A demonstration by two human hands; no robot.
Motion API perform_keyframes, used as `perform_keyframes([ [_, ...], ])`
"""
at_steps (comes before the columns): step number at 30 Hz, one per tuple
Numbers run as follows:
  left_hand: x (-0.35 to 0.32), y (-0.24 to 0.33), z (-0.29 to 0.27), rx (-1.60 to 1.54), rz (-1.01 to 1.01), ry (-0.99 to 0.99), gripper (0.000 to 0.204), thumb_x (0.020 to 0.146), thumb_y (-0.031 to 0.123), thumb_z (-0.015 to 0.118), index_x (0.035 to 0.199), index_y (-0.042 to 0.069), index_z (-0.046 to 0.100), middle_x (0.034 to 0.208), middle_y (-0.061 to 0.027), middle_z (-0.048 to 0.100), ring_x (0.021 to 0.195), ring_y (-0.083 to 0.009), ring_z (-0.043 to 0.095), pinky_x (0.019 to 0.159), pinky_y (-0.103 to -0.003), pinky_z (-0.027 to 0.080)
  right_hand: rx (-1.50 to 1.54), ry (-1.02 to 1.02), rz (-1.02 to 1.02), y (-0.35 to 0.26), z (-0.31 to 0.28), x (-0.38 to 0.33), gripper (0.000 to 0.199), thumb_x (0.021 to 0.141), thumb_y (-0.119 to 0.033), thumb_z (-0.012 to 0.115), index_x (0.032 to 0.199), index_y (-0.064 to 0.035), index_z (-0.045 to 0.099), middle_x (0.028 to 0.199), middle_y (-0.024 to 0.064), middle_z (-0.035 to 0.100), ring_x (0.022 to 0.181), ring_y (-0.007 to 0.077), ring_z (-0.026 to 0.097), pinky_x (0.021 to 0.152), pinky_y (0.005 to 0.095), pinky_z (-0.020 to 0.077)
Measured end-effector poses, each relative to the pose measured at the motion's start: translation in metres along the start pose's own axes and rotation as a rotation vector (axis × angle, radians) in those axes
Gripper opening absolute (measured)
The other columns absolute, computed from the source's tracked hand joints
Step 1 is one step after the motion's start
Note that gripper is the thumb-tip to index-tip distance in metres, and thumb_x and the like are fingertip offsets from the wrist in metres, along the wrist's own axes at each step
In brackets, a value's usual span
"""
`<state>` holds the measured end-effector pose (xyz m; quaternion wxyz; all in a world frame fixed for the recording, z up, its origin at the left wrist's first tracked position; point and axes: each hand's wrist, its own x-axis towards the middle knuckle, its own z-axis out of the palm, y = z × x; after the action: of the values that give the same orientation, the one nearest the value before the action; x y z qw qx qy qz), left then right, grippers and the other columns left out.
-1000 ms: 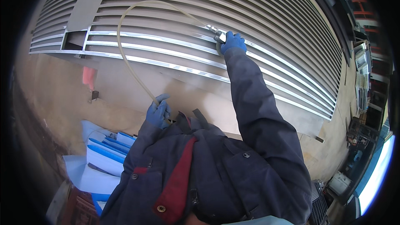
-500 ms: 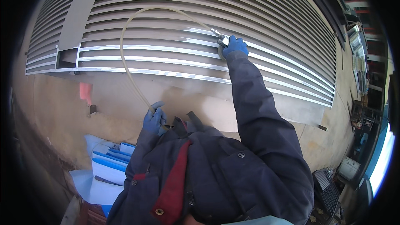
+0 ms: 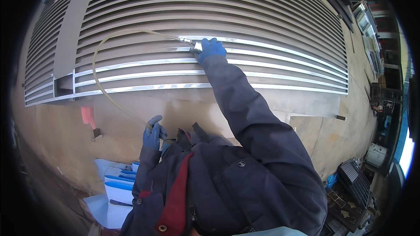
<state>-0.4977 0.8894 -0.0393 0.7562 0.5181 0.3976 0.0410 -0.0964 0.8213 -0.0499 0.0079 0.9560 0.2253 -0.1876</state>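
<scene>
My right hand [image 3: 212, 49], in a blue glove, is closed over a small metal air tool [image 3: 197, 48], which looks like a sander. The tool rests on the slats of a large metal louvre panel [image 3: 153, 20]. From its left side a pale flexible hose [image 3: 96, 72] loops out over the panel and comes back toward my body. My left hand [image 3: 153, 134], also gloved, is curled around that hose near my waist. Slats near the tool shine brightly, while those farther away look dull grey-brown. The tool's underside is hidden.
Below the panel lies a brown board surface [image 3: 57, 135] with a red patch [image 3: 88, 116] and a small dark block [image 3: 96, 132]. Blue and white sheets [image 3: 117, 192] are piled at lower left. A dark grille [image 3: 356, 179] and other clutter stand at right.
My right hand has moved left along the slats with the tool. The hose loop has shifted left too. My left hand keeps its hold, and the whole view has shifted slightly.
</scene>
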Motion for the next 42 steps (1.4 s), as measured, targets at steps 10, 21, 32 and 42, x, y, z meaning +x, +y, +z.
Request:
perform_keyframes([
  [10, -0.003, 0.001, 0.021, -0.01, -0.047, -0.07, 0.036, 0.115, 0.021, 0.048, 0.147, 0.004, 0.054, 0.082, -0.0001, 0.059, 0.067, -0.0065, 0.05, 0.063, -0.023, 0.043, -0.024, 0.087, 0.265, 0.142, -0.021, 0.013, 0.056, 0.093, -0.054, 0.07, 0.134, -0.0171, 0.064, 0.134, 0.0218, 0.063, 0.128, 0.0427, 0.062, 0.104, 0.0533, 0.0545],
  [21, 0.006, -0.002, 0.021, -0.024, -0.082, -0.046, 0.034, 0.114, 0.019, 0.05, 0.145, 0.008, 0.057, 0.08, 0.0002, 0.06, 0.066, -0.0058, 0.05, 0.062, -0.022, 0.044, -0.026, 0.09, 0.217, 0.105, -0.003, 0.011, 0.048, 0.094, -0.043, 0.07, 0.134, -0.0182, 0.064, 0.136, 0.0192, 0.062, 0.13, 0.0419, 0.06, 0.105, 0.0512, 0.0537],
  [32, 0.011, -0.004, 0.019, -0.006, -0.093, -0.044, 0.035, 0.114, 0.019, 0.048, 0.146, 0.007, 0.057, 0.082, 0.0001, 0.059, 0.068, -0.0051, 0.051, 0.063, -0.022, 0.044, 0.0, 0.123, 0.177, 0.085, -0.004, 0.008, 0.053, 0.093, -0.051, 0.073, 0.13, -0.0135, 0.065, 0.13, 0.0208, 0.062, 0.125, 0.0403, 0.062, 0.098, 0.0525, 0.0562],
  [42, 0.016, -0.017, 0.013, -0.001, -0.05, -0.087, 0.036, 0.115, 0.023, 0.049, 0.144, 0.004, 0.057, 0.082, -0.0015, 0.062, 0.068, -0.008, 0.055, 0.064, -0.024, 0.047, 0.031, 0.154, 0.183, 0.105, 0.002, 0.006, 0.051, 0.09, -0.048, 0.075, 0.131, -0.0182, 0.065, 0.131, 0.0185, 0.061, 0.127, 0.0397, 0.061, 0.102, 0.0523, 0.0548],
])
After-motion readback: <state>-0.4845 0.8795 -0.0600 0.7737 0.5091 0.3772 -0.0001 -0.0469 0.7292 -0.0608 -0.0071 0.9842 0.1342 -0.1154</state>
